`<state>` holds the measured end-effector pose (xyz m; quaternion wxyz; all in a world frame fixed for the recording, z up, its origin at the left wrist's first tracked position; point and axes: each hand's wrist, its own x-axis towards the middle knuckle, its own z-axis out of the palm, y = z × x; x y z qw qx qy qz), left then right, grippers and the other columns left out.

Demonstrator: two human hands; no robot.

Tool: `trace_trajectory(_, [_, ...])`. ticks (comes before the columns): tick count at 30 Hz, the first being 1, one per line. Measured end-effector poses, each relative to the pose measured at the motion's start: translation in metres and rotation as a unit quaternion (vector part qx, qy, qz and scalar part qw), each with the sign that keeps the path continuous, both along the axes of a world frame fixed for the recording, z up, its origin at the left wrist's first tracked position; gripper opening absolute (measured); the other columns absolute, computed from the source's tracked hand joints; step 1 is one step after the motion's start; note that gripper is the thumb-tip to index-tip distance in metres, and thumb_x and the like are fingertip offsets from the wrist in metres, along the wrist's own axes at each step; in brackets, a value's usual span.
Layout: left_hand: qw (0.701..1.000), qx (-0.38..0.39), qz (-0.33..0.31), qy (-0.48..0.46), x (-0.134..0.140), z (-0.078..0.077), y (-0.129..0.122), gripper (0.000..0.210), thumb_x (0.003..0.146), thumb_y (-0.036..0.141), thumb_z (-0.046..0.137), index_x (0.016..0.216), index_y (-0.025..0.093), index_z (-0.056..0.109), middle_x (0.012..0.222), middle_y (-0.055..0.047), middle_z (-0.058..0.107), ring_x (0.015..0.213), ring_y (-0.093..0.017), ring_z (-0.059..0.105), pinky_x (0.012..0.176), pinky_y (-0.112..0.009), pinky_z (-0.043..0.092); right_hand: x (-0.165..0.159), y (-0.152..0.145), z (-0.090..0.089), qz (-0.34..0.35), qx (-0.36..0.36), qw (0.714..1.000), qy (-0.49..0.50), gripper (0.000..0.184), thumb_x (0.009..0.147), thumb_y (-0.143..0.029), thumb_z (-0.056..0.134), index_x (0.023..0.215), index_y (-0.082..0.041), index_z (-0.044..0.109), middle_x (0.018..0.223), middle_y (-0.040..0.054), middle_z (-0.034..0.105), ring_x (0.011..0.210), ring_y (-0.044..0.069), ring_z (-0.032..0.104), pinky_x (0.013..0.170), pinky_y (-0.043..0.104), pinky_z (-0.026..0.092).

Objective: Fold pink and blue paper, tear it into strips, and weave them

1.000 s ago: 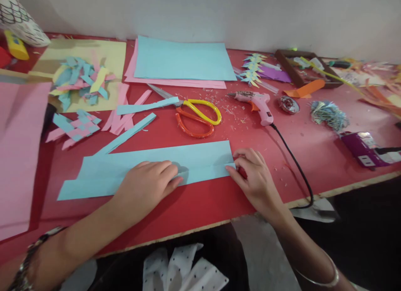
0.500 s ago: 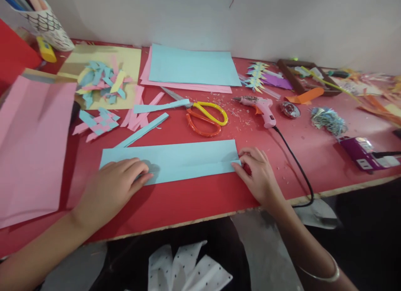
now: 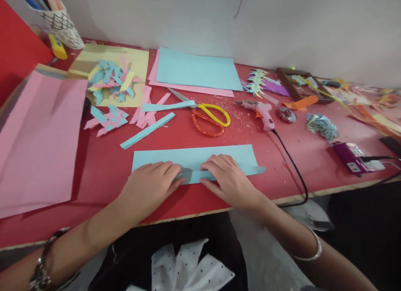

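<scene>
A light blue sheet of paper [image 3: 232,152] lies lengthwise near the table's front edge, with a narrow fold along its near side. My left hand [image 3: 156,180] grips that folded edge left of the middle, fingers curled over it and thumb in front. Close beside it, my right hand [image 3: 227,178] pinches the same edge, and the fold's loose end sticks out past the sheet on the right. Beyond the sheet are scissors [image 3: 209,117] with red and yellow handles, and a folded blue strip [image 3: 147,131].
Pink paper [image 3: 46,145] covers the left side. A pink glue gun [image 3: 261,111] with a black cord lies right of the scissors, near a purple power socket [image 3: 352,157]. Blue and pink sheets [image 3: 199,67], a pile of woven paper pieces [image 3: 109,80] and a wooden tray [image 3: 286,82] line the back.
My right hand has moved left from the sheet's right end to near my left hand. The near edge is now folded up further along. The view has shifted slightly.
</scene>
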<state>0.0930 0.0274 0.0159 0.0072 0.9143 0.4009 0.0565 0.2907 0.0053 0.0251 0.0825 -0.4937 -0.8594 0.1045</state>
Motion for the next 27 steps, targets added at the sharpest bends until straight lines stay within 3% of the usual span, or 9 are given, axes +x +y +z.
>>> trace_trajectory(4, [0.999,-0.016,-0.004,-0.043,-0.018,-0.007,0.004,0.040,0.086,0.044,0.030,0.060,0.019,0.047,0.057,0.000,0.052,0.054,-0.013,0.052,0.049,-0.025,0.033,-0.007,0.005,-0.008,-0.011,0.015,1.000,-0.013,0.020,0.083,-0.030,0.045,0.072,-0.016,0.054,0.072,0.0027,0.053,0.068,0.015,0.046,0.069,0.029,0.033])
trace_trajectory(10, [0.999,-0.009,-0.008,-0.043,-0.032,-0.010,0.008,0.046,0.089,0.040,0.019,0.057,0.019,0.044,0.054,0.001,0.048,0.050,-0.013,0.047,0.049,-0.025,0.032,-0.007,0.009,-0.012,0.007,0.052,0.998,-0.026,0.029,0.088,-0.029,0.038,0.065,-0.017,0.051,0.065,0.0006,0.051,0.061,0.012,0.043,0.066,0.026,0.029])
trace_trajectory(16, [0.998,-0.011,0.006,-0.065,-0.034,-0.012,0.006,0.043,0.089,0.038,0.021,0.058,0.019,0.046,0.055,0.001,0.049,0.053,-0.013,0.048,0.053,-0.025,0.033,-0.007,0.013,-0.015,0.014,0.070,0.997,-0.038,0.030,0.088,-0.028,0.037,0.063,-0.017,0.051,0.063,-0.0006,0.050,0.059,0.011,0.042,0.064,0.025,0.027])
trace_trajectory(27, [0.984,-0.046,0.127,-0.119,-0.057,-0.010,-0.003,0.038,0.082,0.046,0.034,0.054,0.021,0.039,0.051,0.002,0.043,0.052,-0.014,0.044,0.055,-0.029,0.034,-0.006,0.014,-0.013,0.012,0.063,0.998,-0.026,0.033,0.089,-0.029,0.035,0.063,-0.017,0.050,0.062,-0.0012,0.048,0.058,0.011,0.039,0.064,0.024,0.025])
